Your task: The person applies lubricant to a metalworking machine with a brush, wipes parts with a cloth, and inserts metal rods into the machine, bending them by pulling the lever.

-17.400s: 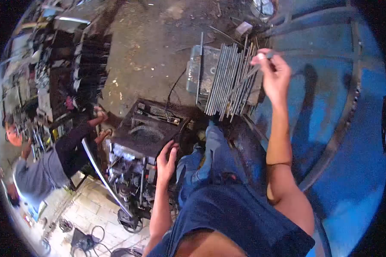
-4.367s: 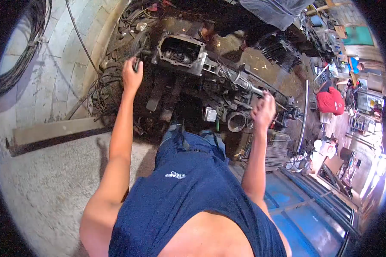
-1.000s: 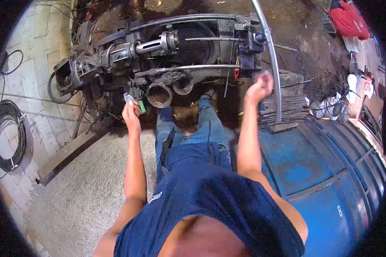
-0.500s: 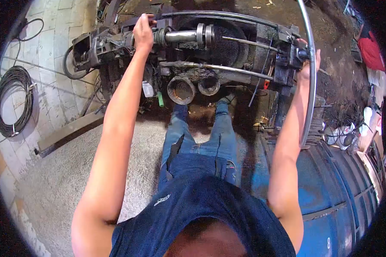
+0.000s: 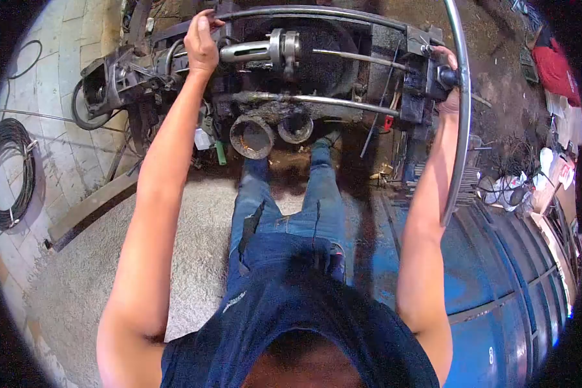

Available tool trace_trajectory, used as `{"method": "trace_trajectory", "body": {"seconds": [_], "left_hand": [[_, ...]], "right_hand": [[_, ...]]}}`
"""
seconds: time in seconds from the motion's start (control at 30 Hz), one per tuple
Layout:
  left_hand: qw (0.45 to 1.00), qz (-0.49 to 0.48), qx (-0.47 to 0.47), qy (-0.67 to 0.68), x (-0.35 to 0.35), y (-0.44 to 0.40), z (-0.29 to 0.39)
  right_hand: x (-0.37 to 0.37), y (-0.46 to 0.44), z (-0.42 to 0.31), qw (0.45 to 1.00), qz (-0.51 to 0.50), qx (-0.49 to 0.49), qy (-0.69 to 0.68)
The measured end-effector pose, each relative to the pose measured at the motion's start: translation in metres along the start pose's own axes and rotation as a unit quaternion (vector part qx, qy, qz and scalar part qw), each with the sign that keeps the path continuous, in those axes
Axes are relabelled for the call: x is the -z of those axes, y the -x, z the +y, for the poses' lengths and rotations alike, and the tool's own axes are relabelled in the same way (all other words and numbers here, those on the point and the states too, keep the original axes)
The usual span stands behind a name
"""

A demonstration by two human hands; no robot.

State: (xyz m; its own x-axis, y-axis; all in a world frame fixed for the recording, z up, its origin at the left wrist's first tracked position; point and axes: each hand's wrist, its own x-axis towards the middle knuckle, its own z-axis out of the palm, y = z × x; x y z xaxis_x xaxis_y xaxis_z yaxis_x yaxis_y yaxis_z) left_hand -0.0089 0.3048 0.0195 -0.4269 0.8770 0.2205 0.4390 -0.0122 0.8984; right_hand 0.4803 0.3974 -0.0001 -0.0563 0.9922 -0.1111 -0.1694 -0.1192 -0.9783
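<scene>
A long machine with metal rods and a dark frame lies across the top of the head view. My left hand (image 5: pixel 202 44) is raised at its left part with curled fingers; what they hold is hidden. Close to that hand is a slotted steel shaft (image 5: pixel 247 52) with a flanged collar (image 5: pixel 284 47). At the right end, my right hand (image 5: pixel 451 102) is closed around a dark round hub (image 5: pixel 447 77) on the end block (image 5: pixel 417 84). A long curved metal bar (image 5: pixel 464 116) passes in front of that hand. Part of its fingers is hidden.
Two metal rings (image 5: pixel 252 137) lie below the machine, near my feet. A coiled black cable (image 5: pixel 11 174) and a long beam (image 5: pixel 94 210) are at the left. A blue ribbed metal surface (image 5: pixel 478 278) fills the lower right. Red cloth (image 5: pixel 556 74) and clutter lie far right.
The view has shifted, so most things sit further left. The shaft near my left hand has turned, and a slot now shows on it. Both hands stay at the machine.
</scene>
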Motion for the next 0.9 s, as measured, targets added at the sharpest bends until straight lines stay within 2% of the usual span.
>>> {"method": "trace_trajectory", "body": {"seconds": [0.03,0.07,0.1,0.23,0.3,0.37,0.43,0.47,0.5,0.67,0.77,0.9], "left_hand": [[1.0,-0.003,0.008,0.01,0.0,0.001,0.002],[1.0,-0.004,0.0,0.001,0.001,0.0,0.001],[1.0,-0.006,-0.008,-0.009,0.002,-0.002,0.0],[1.0,-0.006,0.011,0.0,0.003,-0.001,-0.004],[0.999,-0.016,0.025,0.036,0.002,0.0,-0.001],[0.999,-0.024,0.022,0.024,0.002,0.001,0.002],[0.997,-0.007,0.028,0.067,0.0,0.0,0.003],[0.997,-0.007,0.031,0.073,0.0,0.0,0.003],[0.997,-0.008,0.032,0.071,0.0,0.0,0.002],[0.997,-0.02,0.042,0.064,0.003,-0.001,0.0],[0.998,-0.033,0.045,0.012,0.002,0.0,0.001],[0.997,-0.032,0.066,0.016,0.002,-0.001,0.0]], "right_hand": [[0.0,0.001,-0.001,0.999,0.005,-0.027,-0.02],[-0.01,0.004,-0.006,1.0,0.006,0.021,-0.007],[-0.008,0.002,-0.004,1.0,0.007,0.02,-0.007],[-0.012,0.005,-0.008,0.998,-0.011,-0.022,-0.059],[-0.018,0.009,-0.015,0.999,-0.018,0.041,0.03],[-0.025,0.012,-0.022,0.999,-0.03,-0.001,-0.013],[-0.023,0.008,-0.012,0.999,-0.025,0.021,0.015],[-0.023,0.004,-0.005,0.998,-0.052,0.011,-0.042],[-0.021,0.003,0.0,0.999,-0.047,0.01,0.001],[-0.028,0.006,-0.004,0.996,-0.07,-0.029,-0.055],[-0.037,0.005,-0.011,0.996,-0.083,-0.015,-0.03],[-0.039,0.007,-0.015,0.992,-0.106,-0.034,-0.059]]}}
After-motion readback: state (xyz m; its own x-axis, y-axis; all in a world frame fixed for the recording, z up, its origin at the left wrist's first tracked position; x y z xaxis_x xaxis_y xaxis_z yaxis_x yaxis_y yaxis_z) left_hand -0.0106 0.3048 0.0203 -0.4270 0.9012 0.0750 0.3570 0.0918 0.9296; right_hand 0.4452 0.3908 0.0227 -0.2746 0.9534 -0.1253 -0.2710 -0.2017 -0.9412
